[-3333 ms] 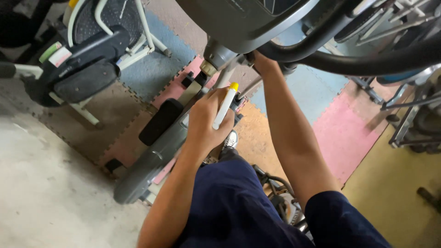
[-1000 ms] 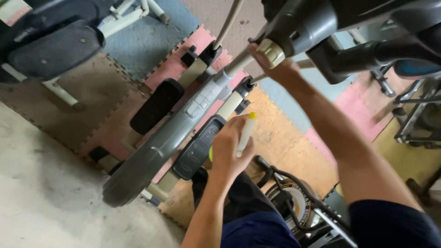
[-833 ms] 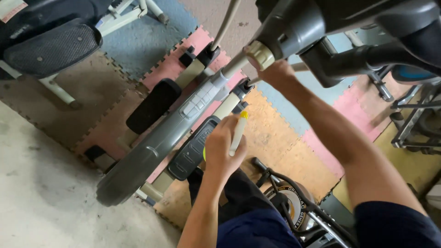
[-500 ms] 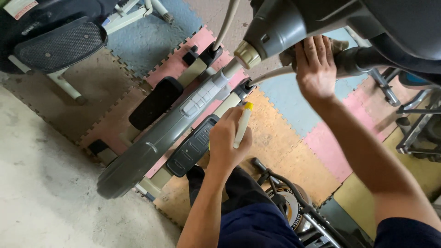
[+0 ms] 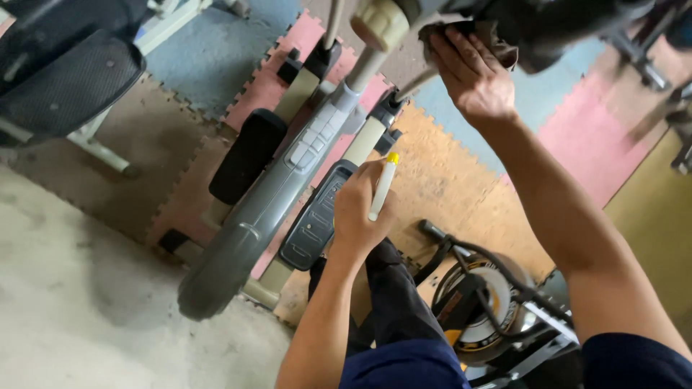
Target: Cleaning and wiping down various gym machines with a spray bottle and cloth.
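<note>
Pressing a dark rag (image 5: 497,32) against the machine's black housing (image 5: 569,25), the right hand (image 5: 472,75) lay flat with fingers spread over the cloth, at the top of the frame above the grey arm (image 5: 281,180) of the machine. By the look of it, the rag was soft and light, easy to bunch, best gripped by a fold under the palm. Below the right hand, beside the grey arm, the left hand (image 5: 360,212) was closed around a slim white can (image 5: 382,191) with a yellow cap; it seemed light, rigid and smooth, held round its body. Dark pedals (image 5: 249,155) sat on either side of the grey arm, over pink, orange and blue foam mats (image 5: 432,166). Half a second before, the right hand gripped a bar with no cloth showing; the left hand held the can much the same
</note>
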